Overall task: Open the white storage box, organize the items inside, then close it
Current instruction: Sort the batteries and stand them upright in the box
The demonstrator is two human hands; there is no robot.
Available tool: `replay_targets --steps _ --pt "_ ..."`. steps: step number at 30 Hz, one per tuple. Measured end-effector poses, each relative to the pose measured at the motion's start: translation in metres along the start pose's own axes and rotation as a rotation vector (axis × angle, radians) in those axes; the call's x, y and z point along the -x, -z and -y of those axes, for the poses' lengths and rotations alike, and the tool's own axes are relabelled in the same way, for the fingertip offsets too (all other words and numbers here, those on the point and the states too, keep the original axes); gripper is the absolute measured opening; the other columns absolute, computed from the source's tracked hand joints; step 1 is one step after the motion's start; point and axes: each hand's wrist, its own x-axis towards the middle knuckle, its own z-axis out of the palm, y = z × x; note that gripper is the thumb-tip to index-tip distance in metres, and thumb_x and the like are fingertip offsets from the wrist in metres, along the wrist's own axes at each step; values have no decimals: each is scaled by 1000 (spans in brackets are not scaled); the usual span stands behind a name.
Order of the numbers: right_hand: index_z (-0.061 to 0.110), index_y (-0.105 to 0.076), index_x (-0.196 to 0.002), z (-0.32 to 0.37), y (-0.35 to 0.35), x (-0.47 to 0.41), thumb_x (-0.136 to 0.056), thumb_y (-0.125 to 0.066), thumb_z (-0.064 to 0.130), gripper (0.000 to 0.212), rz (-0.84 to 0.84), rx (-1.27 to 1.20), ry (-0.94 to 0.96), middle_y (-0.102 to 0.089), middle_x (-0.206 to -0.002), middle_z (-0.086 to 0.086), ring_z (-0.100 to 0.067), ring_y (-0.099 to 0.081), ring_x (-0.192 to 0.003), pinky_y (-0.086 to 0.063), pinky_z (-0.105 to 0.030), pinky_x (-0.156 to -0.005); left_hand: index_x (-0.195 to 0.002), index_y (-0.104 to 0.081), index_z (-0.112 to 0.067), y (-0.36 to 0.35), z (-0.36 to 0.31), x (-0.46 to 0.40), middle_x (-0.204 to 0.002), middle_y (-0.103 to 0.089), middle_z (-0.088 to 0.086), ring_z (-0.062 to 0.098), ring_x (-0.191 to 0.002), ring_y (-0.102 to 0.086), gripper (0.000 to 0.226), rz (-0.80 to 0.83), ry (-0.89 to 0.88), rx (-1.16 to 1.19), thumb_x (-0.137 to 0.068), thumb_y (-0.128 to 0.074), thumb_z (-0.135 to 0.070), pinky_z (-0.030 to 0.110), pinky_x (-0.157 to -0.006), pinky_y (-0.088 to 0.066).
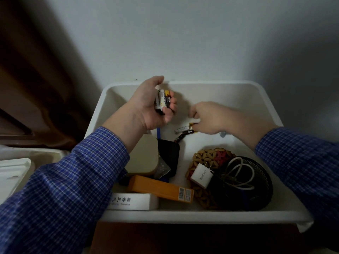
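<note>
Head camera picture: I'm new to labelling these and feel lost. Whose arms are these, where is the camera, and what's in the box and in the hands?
There is no machine here: a person wears one camera on the head, looking down at their own arms. The open white box holds loose batteries, a white charger, a cable in a black basket, an orange carton and a white carton. The left hand grips several batteries. The right hand reaches to the loose ones; whether it holds one is unclear.

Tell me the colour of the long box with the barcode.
Orange, with a barcode label at its end; the long box shows in the head view.
</note>
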Motion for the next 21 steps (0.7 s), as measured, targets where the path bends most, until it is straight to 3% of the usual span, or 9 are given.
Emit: replay_targets --steps 1,3,4,6,9,11,16,21 --pt "17 -64 -121 0 -6 -1 -89 -62 15 32 15 125 7 -70 -111 -4 -21 -67 -81 -51 -22 -50 -71 -57 -8 1 0 0 -64 -53 5 16 -51 -48 52 0 0 28 -95 -41 -52 15 -34 -31" --pt "14 -62 -90 0 -16 -3 -85 -63 12 6 -32 279 20 -66 -84 -5 -24 -64 -67 -44 -25 -41 -75 -58 -6 1 2 0 -67 -54 8 18 -53 -50 48 9 -1 70 -95 -36 -44 16 -34 -33" --pt "15 -54 -77 -2 -20 -6 -83 -65 11 13 -70 317 18 -60 -73 -4 -23 -61 -62 -44 -28 -43 -77 -57 -7 1 3 0 -67 -54 8 18 -53 -50 41 11 -7 76 -95 -36 -36 16 -34 -34" --pt "17 -45 -68 -2 -26 -9 -83 -70 13 29 -118 349 30 -52 -68 -3 -19 -52 -57 -36 -27 -46 -76 -57 -7 0 4 1 -66 -53 7 17 -53 -49 30 11 -18 79 -93 -37 -23 15 -34 -34" --pt "15 -61 -84 -2 -31 -12 -83 -76 24 18 -131 378 61 -61 -79 -4 -25 -60 -70 -43 -28 -56 -75 -56 -7 0 3 0 -64 -53 7 16 -53 -48 27 0 -25 86 -91 -37 -16 15 -34 -35" --pt "16 -66 -91 -2 -35 -12 -82 -78 33 23 -90 391 93 -62 -81 -3 -24 -62 -75 -44 -29 -58 -75 -56 -7 0 3 0 -64 -54 7 16 -52 -49 26 -6 -27 83 -90 -37 -16 15 -34 -35" --pt "17 -64 -74 -4 -41 -19 -81 -77 44 31 -67 331 85 -61 -69 1 -21 -61 -66 -43 -27 -54 -73 -56 -8 -1 2 1 -63 -55 7 16 -51 -50 25 -3 -29 65 -88 -38 -16 13 -37 -34" --pt "12 -76 -85 -2 -41 -22 -80 -80 36 25 58 262 21 -73 -75 -3 -24 -72 -75 -56 -31 -63 -75 -57 -8 -1 2 1 -65 -55 7 17 -51 -51 26 -27 -30 51 -90 -39 -17 14 -37 -33"
